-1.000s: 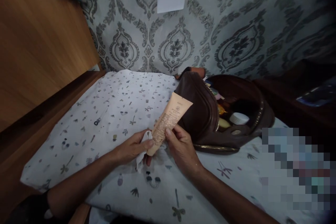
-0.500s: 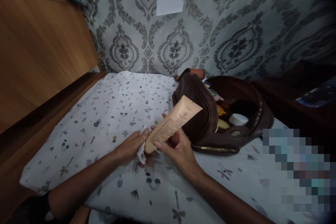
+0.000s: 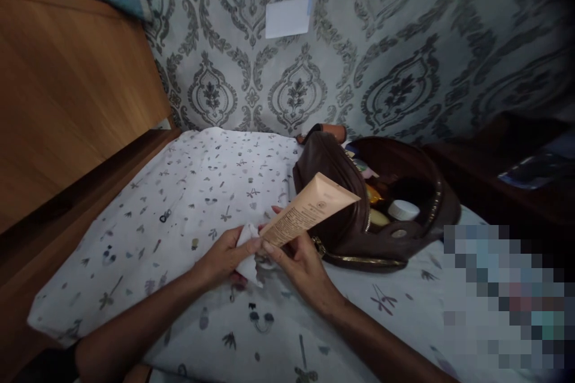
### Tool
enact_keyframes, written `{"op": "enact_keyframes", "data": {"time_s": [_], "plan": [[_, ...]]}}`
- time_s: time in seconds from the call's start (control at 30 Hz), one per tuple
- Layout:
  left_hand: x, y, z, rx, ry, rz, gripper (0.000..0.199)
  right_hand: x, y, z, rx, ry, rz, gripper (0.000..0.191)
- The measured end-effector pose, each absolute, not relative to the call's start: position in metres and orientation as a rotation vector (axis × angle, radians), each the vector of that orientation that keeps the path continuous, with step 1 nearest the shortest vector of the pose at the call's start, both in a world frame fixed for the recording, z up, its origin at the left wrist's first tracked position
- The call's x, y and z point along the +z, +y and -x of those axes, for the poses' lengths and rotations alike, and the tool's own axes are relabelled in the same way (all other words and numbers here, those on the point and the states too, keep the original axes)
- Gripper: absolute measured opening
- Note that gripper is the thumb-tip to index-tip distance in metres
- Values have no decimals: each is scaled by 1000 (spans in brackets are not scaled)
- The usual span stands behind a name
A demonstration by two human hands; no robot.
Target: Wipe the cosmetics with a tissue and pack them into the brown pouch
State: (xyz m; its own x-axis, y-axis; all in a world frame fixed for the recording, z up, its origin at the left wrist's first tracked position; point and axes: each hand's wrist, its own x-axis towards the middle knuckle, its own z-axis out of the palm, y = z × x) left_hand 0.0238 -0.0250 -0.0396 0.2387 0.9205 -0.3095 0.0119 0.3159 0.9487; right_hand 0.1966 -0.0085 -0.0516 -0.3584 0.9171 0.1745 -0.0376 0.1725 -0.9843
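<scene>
A beige squeeze tube (image 3: pixel 305 209) with printed text slants up to the right, its flat end at the top. My right hand (image 3: pixel 309 269) is wrapped round the tube's lower part, thumb in front. In my left hand (image 3: pixel 229 257) is a white wipe (image 3: pixel 248 254), pinched under the thumb against the tube's lower end. That lower end is hidden by my fingers and the wipe. Just beyond my right hand, an open brown bag (image 3: pixel 332 191) holds a white-lidded jar (image 3: pixel 403 210) and a yellow-orange item (image 3: pixel 374 195).
A white patterned sheet (image 3: pixel 179 203) covers the surface under my hands. On the left stands a wooden cabinet (image 3: pixel 81 84). The patterned wall (image 3: pixel 206 90) behind carries a white card (image 3: pixel 288 17). A pixelated patch covers the lower right.
The tube has turned a little and its flat end has shifted slightly right. More of the wipe shows now, spread in my left hand. The whole view has shifted slightly.
</scene>
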Motion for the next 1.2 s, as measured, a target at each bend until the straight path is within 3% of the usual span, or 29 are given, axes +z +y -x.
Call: {"op": "enact_keyframes", "data": {"time_s": [0.1,0.3,0.6,0.83,1.03,1.2], "plan": [[-36,-25,-22,1024,1237,-1287,42,-52,-9,-200,1210,-1661,918,57],[-33,-32,-21,1119,1193,-1577,27,-38,-21,-201,1186,-1985,932,54],[-21,-30,-21,1391,1219,-1522,31,-41,-20,-198,1034,-2125,822,56],[-10,-25,-15,1608,1323,-1332,36,-42,-25,-195,1028,-2106,802,69],[-20,-27,-13,1494,1364,-1274,40,-44,-24,-191,1041,-2090,923,72],[-31,-39,-28,1290,1174,-1325,48,-50,-23,-189,801,-2110,1064,70]]}}
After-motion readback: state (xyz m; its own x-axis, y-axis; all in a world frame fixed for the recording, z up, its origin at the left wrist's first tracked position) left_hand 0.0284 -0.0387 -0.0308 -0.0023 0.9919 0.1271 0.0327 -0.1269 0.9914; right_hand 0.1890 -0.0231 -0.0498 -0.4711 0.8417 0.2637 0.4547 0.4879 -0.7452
